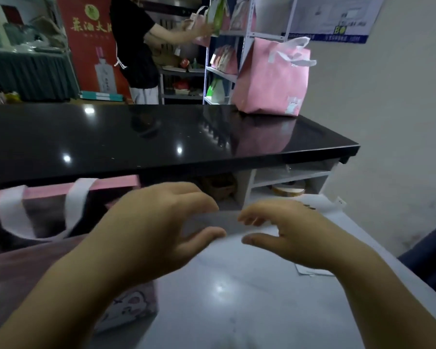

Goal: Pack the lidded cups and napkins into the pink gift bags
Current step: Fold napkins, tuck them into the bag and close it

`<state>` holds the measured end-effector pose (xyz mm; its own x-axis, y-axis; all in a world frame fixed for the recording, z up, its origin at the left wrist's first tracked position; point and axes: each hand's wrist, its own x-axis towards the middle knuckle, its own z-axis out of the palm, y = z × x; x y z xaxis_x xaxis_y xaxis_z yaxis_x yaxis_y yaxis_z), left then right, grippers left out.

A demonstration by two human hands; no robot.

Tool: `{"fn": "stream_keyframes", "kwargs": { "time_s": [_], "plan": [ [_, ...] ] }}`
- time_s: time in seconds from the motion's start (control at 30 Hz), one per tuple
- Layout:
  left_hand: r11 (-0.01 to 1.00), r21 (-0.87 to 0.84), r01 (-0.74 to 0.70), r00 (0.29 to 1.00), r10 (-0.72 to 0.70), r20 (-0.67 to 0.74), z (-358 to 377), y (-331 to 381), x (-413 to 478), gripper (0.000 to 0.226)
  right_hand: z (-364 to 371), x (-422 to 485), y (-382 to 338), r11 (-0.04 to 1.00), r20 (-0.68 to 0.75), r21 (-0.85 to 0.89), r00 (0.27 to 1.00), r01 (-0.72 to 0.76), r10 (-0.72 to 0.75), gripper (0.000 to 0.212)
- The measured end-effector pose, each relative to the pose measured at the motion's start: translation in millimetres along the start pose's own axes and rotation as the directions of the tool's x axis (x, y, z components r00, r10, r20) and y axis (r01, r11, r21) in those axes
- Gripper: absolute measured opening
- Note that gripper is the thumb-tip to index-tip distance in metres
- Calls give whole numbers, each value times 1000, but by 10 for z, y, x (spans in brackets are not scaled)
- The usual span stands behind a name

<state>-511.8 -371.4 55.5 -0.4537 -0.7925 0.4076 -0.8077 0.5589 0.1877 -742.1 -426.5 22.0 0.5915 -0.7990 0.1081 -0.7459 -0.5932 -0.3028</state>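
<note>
A pink gift bag (48, 250) with white handles stands open on the white lower counter at the left, partly behind my left forearm. My left hand (161, 220) and my right hand (287, 227) hover side by side over the counter beside it, fingers loosely curled, holding nothing. A second pink gift bag (272, 79) with white handles stands upright on the black upper counter (136, 142) at the back right. No lidded cup or napkin shows in view.
Under the black counter are white cubbies (282, 182) holding a round item. A small white paper (312, 270) lies on the white counter (237, 298). Behind, a person in black reaches to a metal shelf rack (224, 59) of bags. A wall is at the right.
</note>
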Motion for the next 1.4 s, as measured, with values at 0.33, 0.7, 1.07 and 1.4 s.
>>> {"fn": "stream_keyframes", "kwargs": {
  "time_s": [0.33, 0.7, 1.07, 1.4],
  "plan": [
    [964, -112, 243, 961, -223, 161, 1929, 806, 841, 40, 366, -695, 1991, 942, 180, -16, 926, -334, 332, 35],
    [964, -113, 242, 934, -199, 297, 3248, 900, 1144, 43, 914, -781, 2954, 756, 154, 66, 755, -652, 638, 65],
    [914, -219, 341, 921, -278, 275, 3355, 711, 1015, 21, 1034, -534, 2948, 721, 265, 245, 760, -648, 594, 53],
    [850, -211, 482, 865, -425, 267, 3314, 665, 978, 26, 1018, -598, 2879, 647, 187, 491, 796, -583, 576, 34]
  ]
}}
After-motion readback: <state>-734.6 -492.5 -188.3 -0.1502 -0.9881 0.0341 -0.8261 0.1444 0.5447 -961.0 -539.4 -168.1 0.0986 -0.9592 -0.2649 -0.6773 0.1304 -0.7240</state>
